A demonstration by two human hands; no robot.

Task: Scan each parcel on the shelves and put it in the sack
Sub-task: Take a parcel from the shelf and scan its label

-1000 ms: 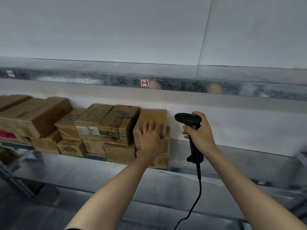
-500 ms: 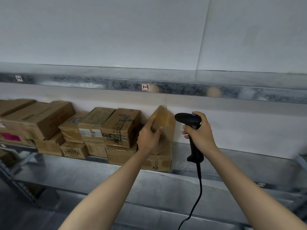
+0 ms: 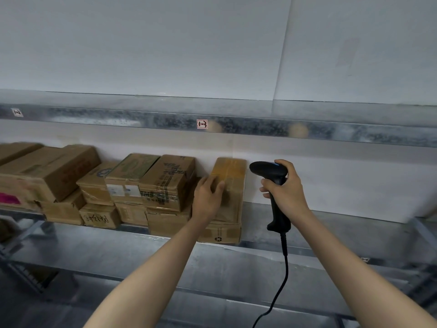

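Observation:
A brown cardboard parcel [image 3: 233, 176] with yellowish tape stands at the right end of the row on the metal shelf [image 3: 331, 230], on top of a flatter box [image 3: 220, 233]. My left hand [image 3: 208, 197] grips its left front corner, fingers laid over the front face. To its right, my right hand [image 3: 287, 192] holds a black barcode scanner [image 3: 267, 170] by the handle, with the scanner's head pointing left toward the parcel. The scanner's cable [image 3: 283, 268] hangs down. No sack is in view.
Several more cardboard parcels [image 3: 165, 183] are stacked in two layers along the shelf to the left. A galvanised upper shelf beam [image 3: 260, 129] with a small label runs overhead. A white wall stands behind. Right of the scanner the shelf surface is bare metal.
My left hand went from resting flat on the parcel to gripping it and tipping it; the parcel now stands turned with a gap to the neighbouring stack. The scanner hand stayed put.

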